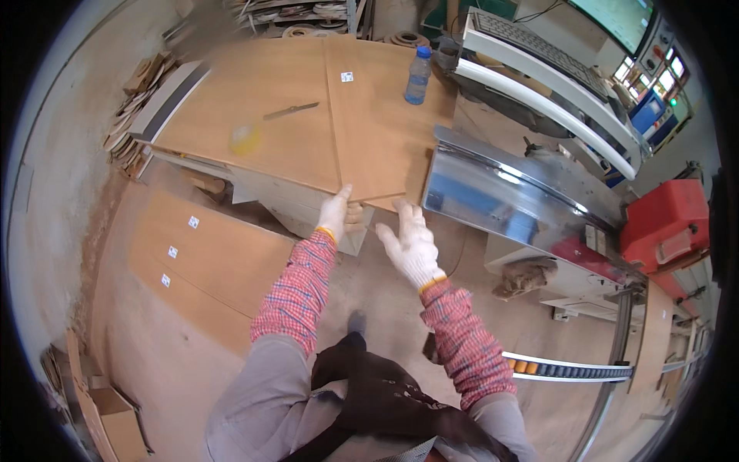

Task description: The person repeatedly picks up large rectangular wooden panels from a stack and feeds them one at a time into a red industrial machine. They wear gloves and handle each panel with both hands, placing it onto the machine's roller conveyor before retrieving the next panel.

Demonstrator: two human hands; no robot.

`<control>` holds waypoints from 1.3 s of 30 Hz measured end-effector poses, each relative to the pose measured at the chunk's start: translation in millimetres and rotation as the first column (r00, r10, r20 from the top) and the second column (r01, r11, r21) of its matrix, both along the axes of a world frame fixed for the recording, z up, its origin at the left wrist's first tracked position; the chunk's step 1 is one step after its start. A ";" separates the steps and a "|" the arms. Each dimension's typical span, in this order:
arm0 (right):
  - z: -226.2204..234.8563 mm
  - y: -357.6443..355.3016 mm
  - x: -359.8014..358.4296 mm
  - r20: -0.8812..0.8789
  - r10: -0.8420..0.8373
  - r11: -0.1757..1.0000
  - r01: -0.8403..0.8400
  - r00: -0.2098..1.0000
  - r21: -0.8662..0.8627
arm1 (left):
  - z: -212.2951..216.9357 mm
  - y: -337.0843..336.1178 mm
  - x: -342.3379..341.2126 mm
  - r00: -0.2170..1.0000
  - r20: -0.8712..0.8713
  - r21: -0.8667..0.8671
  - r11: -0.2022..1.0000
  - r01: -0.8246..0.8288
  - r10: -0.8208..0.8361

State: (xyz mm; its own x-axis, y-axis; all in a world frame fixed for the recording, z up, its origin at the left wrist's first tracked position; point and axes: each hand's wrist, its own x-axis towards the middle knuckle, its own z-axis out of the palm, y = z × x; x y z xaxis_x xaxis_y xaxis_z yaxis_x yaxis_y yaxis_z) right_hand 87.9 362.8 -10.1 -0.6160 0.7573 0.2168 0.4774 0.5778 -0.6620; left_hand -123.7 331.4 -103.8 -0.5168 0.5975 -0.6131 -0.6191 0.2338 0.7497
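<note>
A narrow wood-coloured panel (356,146) with a small white label lies lengthwise over the wood-coloured tabletop (292,73). My left hand (337,213), in a white knit glove, is closed on the panel's near left corner, thumb on top and fingers bent at the edge. By the near right corner is my right hand (413,242), gloved too, with its thumb spread and fingers stretched toward the edge. Whether those fingertips touch the panel I cannot tell. Left of the panel lie a thin knife-like tool (291,111) and a blurred round yellow thing (245,139).
A blue-capped bottle (418,75) stands at the back right of the table. Labelled boards (208,254) lie low at the left. To the right are a metal machine bed (500,185), a keyboard (539,50), a red housing (666,223) and a roller track (570,369).
</note>
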 end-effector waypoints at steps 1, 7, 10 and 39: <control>-4.6 8.3 -18.4 -0.017 -0.037 0.997 0.036 0.999 -0.061 | 3.0 5.0 -2.4 1.000 -0.012 0.065 0.998 -0.013 0.014; -18.1 1.0 -13.9 -0.244 -0.401 0.519 -0.001 0.883 -0.855 | 39.2 -40.5 8.8 1.000 0.014 0.202 0.979 -0.006 0.003; -5.9 -21.6 -23.3 -0.463 -0.471 0.338 -0.331 0.751 -0.881 | 91.6 -66.6 29.2 0.998 0.039 0.284 0.958 0.034 -0.047; 22.9 90.4 438.5 -0.347 -0.871 0.389 0.056 0.347 -0.920 | 121.9 16.7 -1.4 0.890 -0.127 0.414 0.839 -0.353 0.437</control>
State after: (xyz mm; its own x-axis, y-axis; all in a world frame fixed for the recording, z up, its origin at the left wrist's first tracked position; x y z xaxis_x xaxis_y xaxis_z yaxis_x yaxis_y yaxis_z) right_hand 526.4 453.2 12.7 0.0316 0.8962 -0.4425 -0.4216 -0.3894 -0.8189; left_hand -125.0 348.1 18.1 -0.8474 0.4741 -0.2390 -0.4177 -0.3174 0.8513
